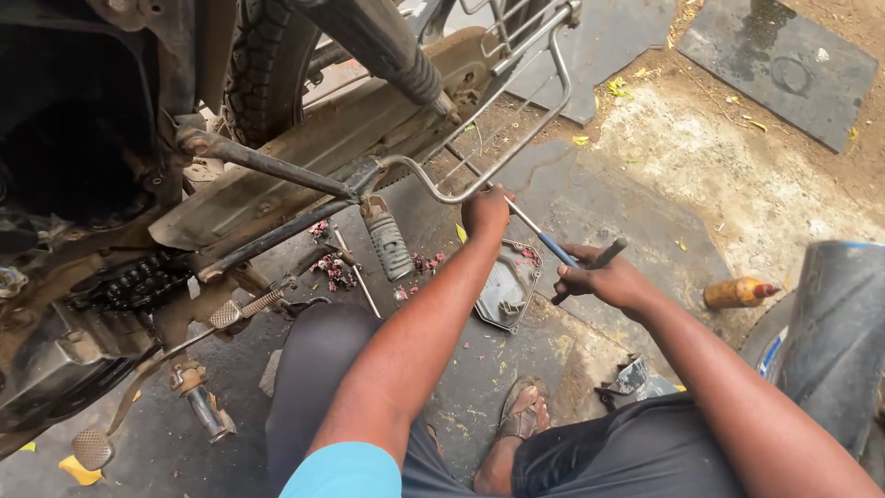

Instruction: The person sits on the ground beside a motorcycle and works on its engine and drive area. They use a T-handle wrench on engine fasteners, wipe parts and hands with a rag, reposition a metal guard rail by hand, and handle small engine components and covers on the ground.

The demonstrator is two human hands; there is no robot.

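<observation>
My left hand [485,213] is stretched forward and closed as a fist over the thin metal shaft of a long blue-handled screwdriver [557,248], just below the motorcycle's bent chrome guard rail [516,138]. My right hand [606,279] grips the blue handle end together with a short dark rod-like tool [610,250] that sticks out on both sides of the fist. A grey metal engine cover [506,287] lies on the ground between and below both hands. The fingers of my left hand are hidden.
The motorcycle fills the left: rear tyre [263,65], drive chain [138,281], ribbed footpeg [388,243], brake pedal [92,449]. An orange bottle [737,292] lies on the ground at right beside another dark tyre [834,332]. My sandalled foot [524,415] rests on dirty concrete.
</observation>
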